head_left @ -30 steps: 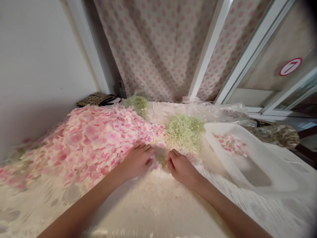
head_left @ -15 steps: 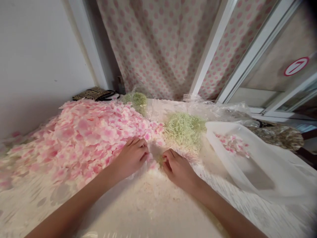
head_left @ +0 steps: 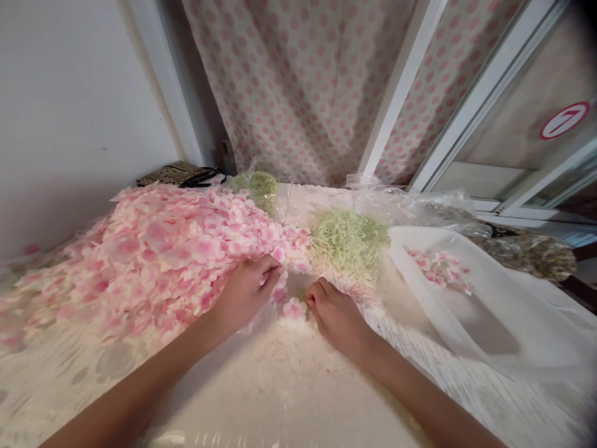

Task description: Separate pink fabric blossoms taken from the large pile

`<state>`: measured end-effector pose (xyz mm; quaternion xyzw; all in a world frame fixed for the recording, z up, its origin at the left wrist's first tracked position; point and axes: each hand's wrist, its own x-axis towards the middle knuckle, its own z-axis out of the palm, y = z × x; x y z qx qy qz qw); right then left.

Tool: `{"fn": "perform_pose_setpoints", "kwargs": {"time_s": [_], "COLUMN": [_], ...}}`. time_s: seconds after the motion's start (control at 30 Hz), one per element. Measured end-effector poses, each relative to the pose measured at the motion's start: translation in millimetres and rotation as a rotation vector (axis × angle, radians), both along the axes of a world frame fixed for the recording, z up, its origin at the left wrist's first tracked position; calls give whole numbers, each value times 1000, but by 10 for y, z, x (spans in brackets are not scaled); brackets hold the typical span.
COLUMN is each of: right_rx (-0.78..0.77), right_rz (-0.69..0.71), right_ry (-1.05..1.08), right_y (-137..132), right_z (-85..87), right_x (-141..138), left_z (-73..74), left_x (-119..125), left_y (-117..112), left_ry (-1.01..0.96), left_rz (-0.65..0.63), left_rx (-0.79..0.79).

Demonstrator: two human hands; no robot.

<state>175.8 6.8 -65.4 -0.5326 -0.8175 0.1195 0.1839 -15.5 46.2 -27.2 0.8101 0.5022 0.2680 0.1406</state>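
My left hand [head_left: 247,289] was at the near edge of the pile of blooms [head_left: 181,249], its fingers curled with thumb and tips close together; I could not tell from above whether a petal was pinched between them. My right hand [head_left: 336,311] was bunched, fingers drawn in, contents hidden. One bloom [head_left: 294,308], pale with a pink heart, lay on the counter [head_left: 261,392] between the two hands, just beside the right fingertips. Judged by look: next to no weight, thin, limp, probably cloth or paper, likely to crease or fray if squeezed, and apt to cling to its neighbours. Best hold, I reckoned, was a light pinch at a petal's rim, thumb and one finger, sparing the centre. Beyond the hands sat the shred [head_left: 349,242], pale green, springy-looking, likely to tangle and better scooped than pinched. To the right stood the tray [head_left: 422,298], white, a few blooms inside.
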Motion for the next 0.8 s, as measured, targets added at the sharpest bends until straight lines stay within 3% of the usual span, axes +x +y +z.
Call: {"fn": "perform_pose_setpoints", "kwargs": {"time_s": [0.33,0.57,0.67,0.8], "right_rx": [-92,-398,-432,-439], "right_rz": [-72,48,90,45], "right_ry": [401,1044,1131,1185], "right_y": [125,120,111,103], "right_z": [29,92,143,182], "right_x": [138,110,97,106], "left_z": [16,-1,-19,2], "left_x": [55,112,126,140], "left_y": [-107,-171,-196,-220], "left_ry": [-211,-378,-384,-387], "left_rz": [-85,-137,-140,-116], "left_rx": [-55,-229,-232,-247]}}
